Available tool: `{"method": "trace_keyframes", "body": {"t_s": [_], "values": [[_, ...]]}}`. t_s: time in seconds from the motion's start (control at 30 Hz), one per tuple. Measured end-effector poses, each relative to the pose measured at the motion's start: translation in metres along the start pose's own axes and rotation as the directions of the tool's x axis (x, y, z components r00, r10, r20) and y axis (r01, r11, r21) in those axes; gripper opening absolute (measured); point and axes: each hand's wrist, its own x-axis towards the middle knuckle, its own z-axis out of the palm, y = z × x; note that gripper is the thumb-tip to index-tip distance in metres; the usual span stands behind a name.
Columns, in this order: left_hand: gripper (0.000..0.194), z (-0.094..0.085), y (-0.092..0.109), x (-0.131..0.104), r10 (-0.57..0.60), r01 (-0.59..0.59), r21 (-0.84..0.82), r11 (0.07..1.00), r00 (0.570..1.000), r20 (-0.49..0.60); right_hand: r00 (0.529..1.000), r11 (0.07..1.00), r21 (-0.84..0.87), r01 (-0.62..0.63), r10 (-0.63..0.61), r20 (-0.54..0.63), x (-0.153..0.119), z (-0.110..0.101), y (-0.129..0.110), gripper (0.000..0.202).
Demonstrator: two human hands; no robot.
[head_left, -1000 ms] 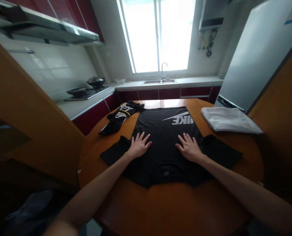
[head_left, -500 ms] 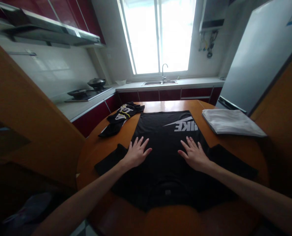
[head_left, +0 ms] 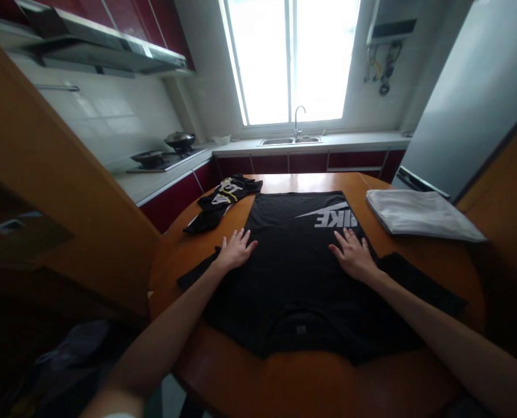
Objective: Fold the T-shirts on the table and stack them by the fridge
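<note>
A black T-shirt (head_left: 297,261) with a white swoosh and lettering lies spread flat on the round wooden table (head_left: 302,383). Its collar points toward me and its hem lies at the far side. My left hand (head_left: 234,251) rests with fingers spread on the shirt's left edge, near the left sleeve. On the opposite edge, just below the lettering, my right hand (head_left: 353,255) lies flat with its fingers apart. Neither hand grips the cloth.
A crumpled black garment with white and yellow print (head_left: 226,200) lies at the table's far left. Folded white cloth (head_left: 421,213) sits at the far right. Beyond are a stove with pans (head_left: 180,141), a sink (head_left: 290,141) and a fridge (head_left: 462,110).
Both hands have slid outward over the shirt, toward its left and right edges. The view has shifted slightly, and the shirt lies as before.
</note>
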Motion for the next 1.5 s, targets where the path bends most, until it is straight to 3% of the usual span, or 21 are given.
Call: {"method": "trace_keyframes", "body": {"t_s": [0.07, 0.23, 0.33, 0.43, 0.6, 0.8, 0.97, 1.1, 1.2, 1.3, 1.4, 1.5], "values": [[0.074, -0.004, -0.004, 0.000, -0.016, 0.016, 0.009, 1.000, 0.999, 0.042, 1.000, 1.000, 0.019, -0.007, 0.006, 0.030, 0.001, -0.001, 0.001, 0.067], [0.071, -0.018, -0.027, 0.004, -0.030, 0.019, -0.085, 0.996, 0.991, -0.133, 1.000, 0.999, 0.044, -0.004, 0.005, -0.028, 0.003, -0.003, 0.006, 0.067], [0.068, -0.024, -0.049, 0.007, 0.003, -0.020, -0.146, 0.989, 0.993, -0.118, 0.999, 0.999, 0.028, -0.038, 0.037, 0.023, 0.003, -0.001, 0.007, 0.066], [0.060, -0.029, -0.070, 0.010, -0.009, -0.022, -0.296, 0.955, 0.995, -0.103, 0.999, 0.999, 0.031, -0.043, 0.042, 0.018, 0.003, -0.001, 0.006, 0.064], [0.065, -0.043, -0.096, 0.007, -0.167, 0.041, -0.562, 0.826, 0.970, -0.175, 0.997, 0.995, 0.100, -0.022, 0.029, -0.069, 0.006, -0.004, 0.005, 0.059], [0.055, -0.055, -0.113, -0.008, -0.197, 0.159, -0.594, 0.789, 0.980, 0.001, 0.996, 0.988, 0.154, 0.008, 0.007, -0.093, 0.009, 0.005, 0.012, 0.056], [0.063, -0.069, -0.119, -0.029, -0.257, 0.353, -0.524, 0.775, 0.934, 0.248, 0.989, 0.985, 0.171, 0.039, -0.014, -0.149, 0.012, 0.010, 0.017, 0.056], [0.063, -0.077, -0.118, -0.045, -0.281, 0.407, -0.470, 0.783, 0.906, 0.316, 0.985, 0.980, 0.190, 0.060, -0.027, -0.171, 0.013, 0.011, 0.020, 0.056], [0.059, -0.071, -0.121, -0.059, -0.322, 0.410, -0.447, 0.795, 0.910, 0.262, 0.980, 0.975, 0.208, 0.074, -0.032, -0.197, 0.013, 0.012, 0.021, 0.054], [0.051, -0.056, -0.130, -0.080, -0.381, 0.391, -0.399, 0.829, 0.918, 0.108, 0.974, 0.969, 0.228, 0.094, -0.042, -0.222, 0.013, 0.012, 0.020, 0.052], [0.040, -0.039, -0.137, -0.102, -0.446, 0.418, -0.305, 0.856, 0.895, -0.025, 0.972, 0.964, 0.240, 0.115, -0.059, -0.228, 0.012, 0.011, 0.018, 0.054], [0.035, -0.025, -0.132, -0.120, -0.482, 0.446, -0.251, 0.859, 0.870, -0.101, 0.969, 0.960, 0.249, 0.129, -0.068, -0.238, 0.011, 0.012, 0.017, 0.053]]}}
